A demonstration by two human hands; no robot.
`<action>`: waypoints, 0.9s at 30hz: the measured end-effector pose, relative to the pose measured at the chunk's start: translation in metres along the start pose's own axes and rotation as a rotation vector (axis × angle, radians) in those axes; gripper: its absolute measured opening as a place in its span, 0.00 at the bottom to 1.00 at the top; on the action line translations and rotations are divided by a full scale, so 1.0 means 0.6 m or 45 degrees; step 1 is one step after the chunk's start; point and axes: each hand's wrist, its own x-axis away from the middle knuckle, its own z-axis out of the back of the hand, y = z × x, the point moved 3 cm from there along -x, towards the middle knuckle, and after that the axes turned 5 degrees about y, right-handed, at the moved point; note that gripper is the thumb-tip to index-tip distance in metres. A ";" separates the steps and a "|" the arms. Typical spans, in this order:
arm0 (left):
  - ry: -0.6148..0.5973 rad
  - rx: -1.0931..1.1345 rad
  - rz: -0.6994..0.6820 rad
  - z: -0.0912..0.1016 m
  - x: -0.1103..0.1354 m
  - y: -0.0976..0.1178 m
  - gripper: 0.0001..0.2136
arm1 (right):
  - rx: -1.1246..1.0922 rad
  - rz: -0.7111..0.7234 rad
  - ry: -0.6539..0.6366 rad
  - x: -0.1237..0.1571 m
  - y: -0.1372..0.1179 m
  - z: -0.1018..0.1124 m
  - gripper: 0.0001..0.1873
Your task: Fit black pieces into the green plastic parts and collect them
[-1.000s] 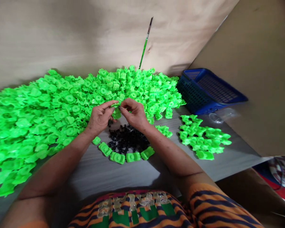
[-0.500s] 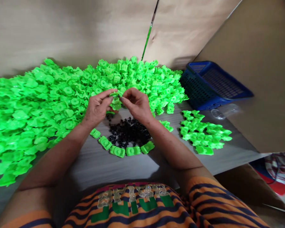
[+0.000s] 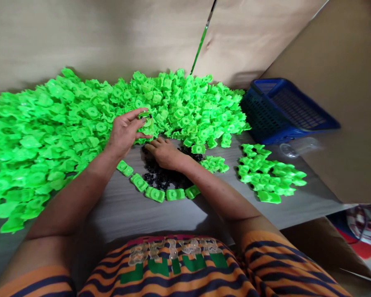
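A pale wooden wall (image 3: 111,37) backs a grey wood-grain tabletop (image 3: 160,215).

No readable text, green letter-like shapes (image 3: 159,268) on a striped shirt (image 3: 176,284), illegible

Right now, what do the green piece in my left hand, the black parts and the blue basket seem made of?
Green piece in your left hand: likely moulded plastic with a slight sheen, from its raised contours.
Black parts: probably shiny plastic, given small glints; too tiny to be sure.
Blue basket: apparently rigid plastic, satin finish, from its perforated wall.
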 end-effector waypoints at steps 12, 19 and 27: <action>-0.020 -0.002 -0.003 -0.003 0.004 -0.004 0.14 | -0.047 -0.096 0.007 -0.009 0.014 0.000 0.18; -0.014 0.013 -0.046 -0.002 0.004 -0.002 0.13 | -0.136 -0.064 0.053 -0.007 0.021 0.008 0.14; -0.018 0.028 -0.036 0.000 0.003 0.000 0.15 | -0.766 0.013 0.196 0.024 0.060 0.053 0.09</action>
